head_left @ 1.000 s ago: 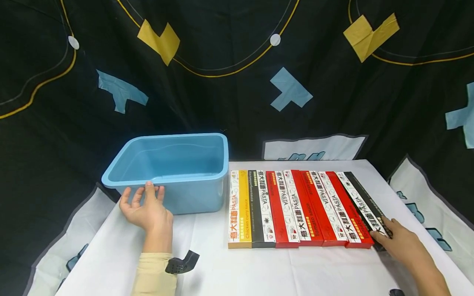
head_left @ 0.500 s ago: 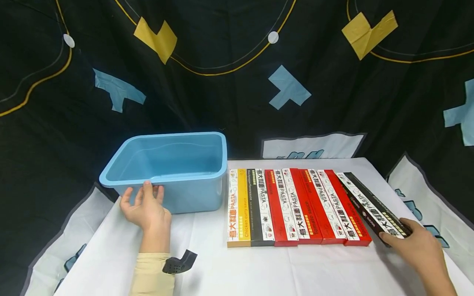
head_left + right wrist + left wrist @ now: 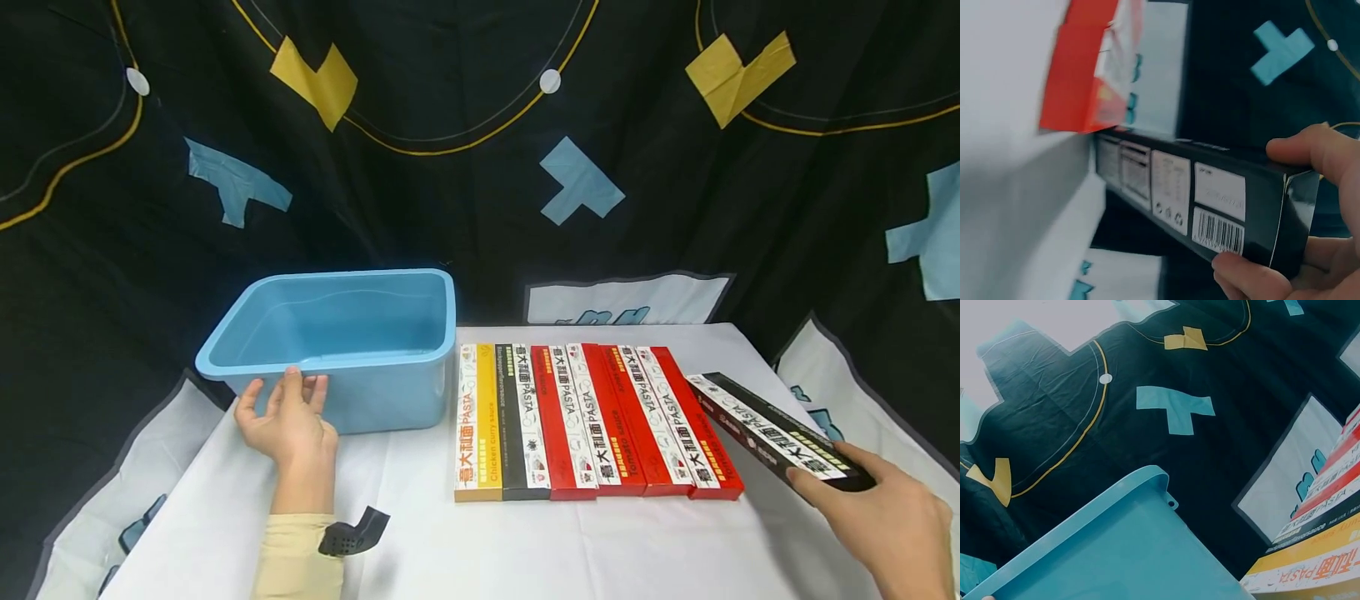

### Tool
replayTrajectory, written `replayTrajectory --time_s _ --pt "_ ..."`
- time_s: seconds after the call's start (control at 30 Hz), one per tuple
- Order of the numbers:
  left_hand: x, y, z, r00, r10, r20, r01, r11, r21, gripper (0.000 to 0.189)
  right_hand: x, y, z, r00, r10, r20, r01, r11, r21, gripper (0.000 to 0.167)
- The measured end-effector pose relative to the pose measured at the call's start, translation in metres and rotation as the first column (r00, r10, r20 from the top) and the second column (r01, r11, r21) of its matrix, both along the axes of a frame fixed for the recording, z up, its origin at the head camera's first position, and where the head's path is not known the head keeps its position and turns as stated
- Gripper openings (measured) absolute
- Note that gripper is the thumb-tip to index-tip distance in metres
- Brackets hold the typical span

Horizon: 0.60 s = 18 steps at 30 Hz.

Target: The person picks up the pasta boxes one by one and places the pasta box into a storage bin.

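In the head view my left hand (image 3: pixel 288 425) is at the front wall of an open light-blue plastic tub (image 3: pixel 390 387), its thumb on the rim and its fingers just below, holding the edge. A fingertip shows at the rim in the left wrist view. My right hand (image 3: pixel 892 508) grips the near end of a black-and-white pasta box (image 3: pixel 780 429), thumb on one side and fingers on the other. Its near end is tilted up. The right wrist view shows a barcode on the box's dark underside. Beside it lies a row of red pasta boxes (image 3: pixel 678 417).
Left of the red boxes lie another black pasta box (image 3: pixel 517 421) and a yellow one (image 3: pixel 491 417), next to the tub. All stand on a white-covered table (image 3: pixel 540 550). A dark curtain (image 3: pixel 450 217) with taped shapes hangs behind.
My right hand has drawn the black box away from the row's right end, moving it right and toward me and raising its near end. The left hand stays at the tub's rim.
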State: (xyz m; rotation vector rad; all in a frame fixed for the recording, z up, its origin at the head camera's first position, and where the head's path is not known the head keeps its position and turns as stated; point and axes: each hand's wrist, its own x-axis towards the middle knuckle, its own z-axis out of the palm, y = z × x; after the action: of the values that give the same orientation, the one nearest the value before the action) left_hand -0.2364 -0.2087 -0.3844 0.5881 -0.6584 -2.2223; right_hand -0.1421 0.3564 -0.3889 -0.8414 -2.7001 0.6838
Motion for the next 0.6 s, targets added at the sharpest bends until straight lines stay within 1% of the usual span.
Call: replayTrajectory --time_s 0.03,0.1,0.27,0.4,0.47,0.6 --pt "0.0 0.0 0.0 1.0 0.001 -0.001 -0.001 1.0 -0.002 0.065 0.002 -0.001 0.003 1.0 -0.007 0.005 0.007 1.0 -0.001 0.091" --pt "0.001 -0.001 -0.001 1.0 -0.002 -0.003 0.002 1.0 -0.005 0.065 0.007 -0.004 0.008 1.0 -0.022 -0.01 0.022 1.0 -0.009 0.092" --pt "0.001 -0.001 0.0 1.0 -0.004 -0.008 0.004 1.0 -0.022 0.063 0.014 -0.008 0.022 0.996 -0.047 -0.077 0.042 0.997 -0.063 0.09" --pt "0.002 -0.002 -0.001 1.0 -0.001 -0.009 0.0 0.999 -0.034 0.062 0.017 -0.012 0.029 0.996 -0.054 -0.077 0.049 0.996 -0.073 0.091" --pt "0.002 -0.002 -0.001 1.0 0.001 -0.009 -0.001 0.999 -0.035 0.062 0.018 -0.014 0.032 0.995 -0.049 -0.091 0.041 0.996 -0.085 0.091" --pt "0.001 -0.003 -0.002 1.0 0.003 -0.002 -0.003 0.999 -0.042 0.062 0.02 -0.017 0.033 0.986 0.007 -0.168 -0.02 0.997 -0.075 0.089"
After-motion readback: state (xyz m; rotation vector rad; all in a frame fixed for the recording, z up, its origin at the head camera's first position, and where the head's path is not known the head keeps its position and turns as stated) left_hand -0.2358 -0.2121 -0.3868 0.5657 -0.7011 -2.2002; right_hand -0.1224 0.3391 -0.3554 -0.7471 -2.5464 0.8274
